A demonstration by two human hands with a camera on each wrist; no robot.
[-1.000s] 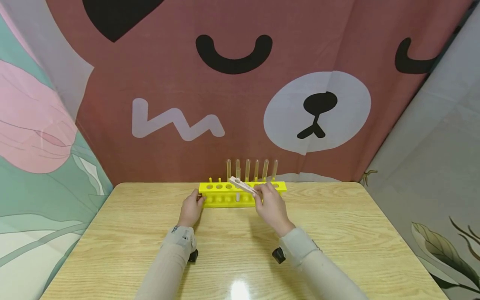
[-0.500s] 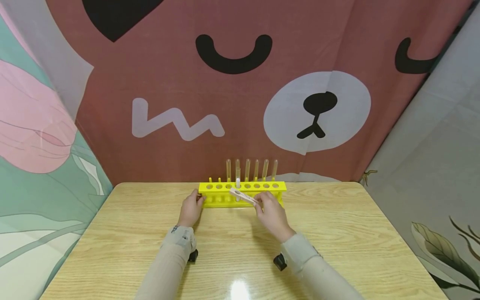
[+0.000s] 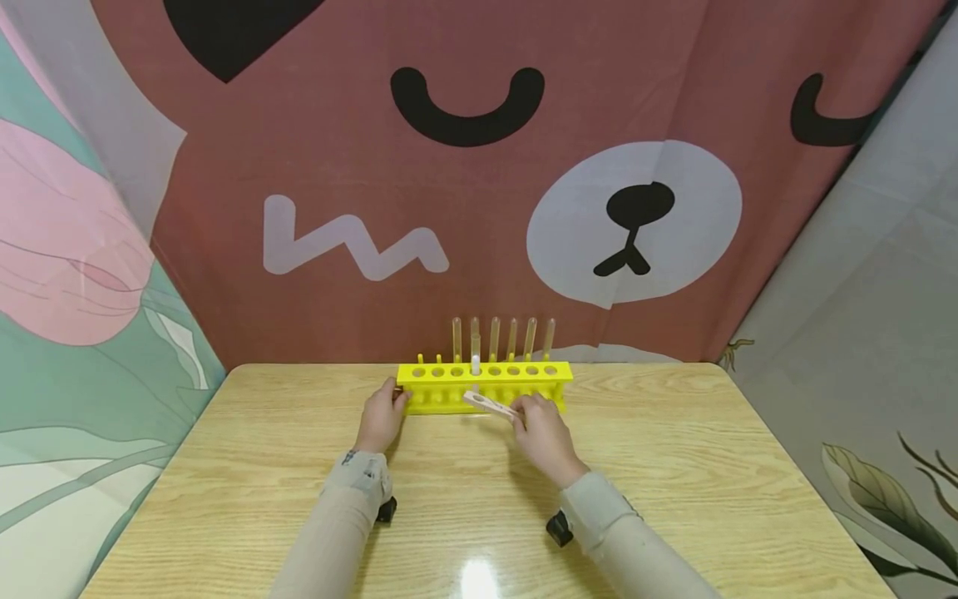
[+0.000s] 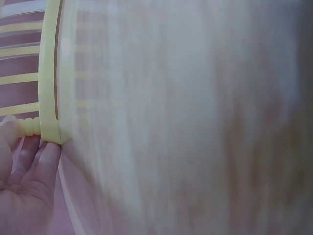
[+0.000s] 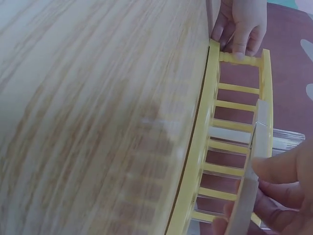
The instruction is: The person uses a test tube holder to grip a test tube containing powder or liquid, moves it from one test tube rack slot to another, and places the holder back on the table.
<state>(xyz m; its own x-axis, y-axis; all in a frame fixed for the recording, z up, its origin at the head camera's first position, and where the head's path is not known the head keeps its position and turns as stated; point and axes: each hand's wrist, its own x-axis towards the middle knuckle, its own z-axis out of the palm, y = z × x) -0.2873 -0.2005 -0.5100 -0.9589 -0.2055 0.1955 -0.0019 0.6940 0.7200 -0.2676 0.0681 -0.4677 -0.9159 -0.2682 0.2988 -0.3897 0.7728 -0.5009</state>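
My left hand [image 3: 380,418] grips the end post at the left of a yellow test tube rack [image 3: 430,408]; the left wrist view shows thumb and fingers around the ribbed post [image 4: 30,126]. In my right hand [image 3: 548,439] is a wooden test tube holder [image 3: 489,405], pinched at its right end, its far end pointing left in front of the rack. One test tube [image 3: 475,366] with white contents stands upright in a hole near the rack's middle, partly hidden low down by the holder. In the right wrist view the holder [image 5: 261,129] overlaps the rack.
Behind the holes, several clear test tubes [image 3: 494,337] sit upside down on the rack's back pegs, while two pegs [image 3: 430,358] at the left are bare. The rack stands at the table's [image 3: 464,499] far edge, close to a printed curtain [image 3: 337,316].
My right hand has moved the test tube holder down and toward me, from across the tube above the rack's top to in front of the rack. The left hand stays on the post.
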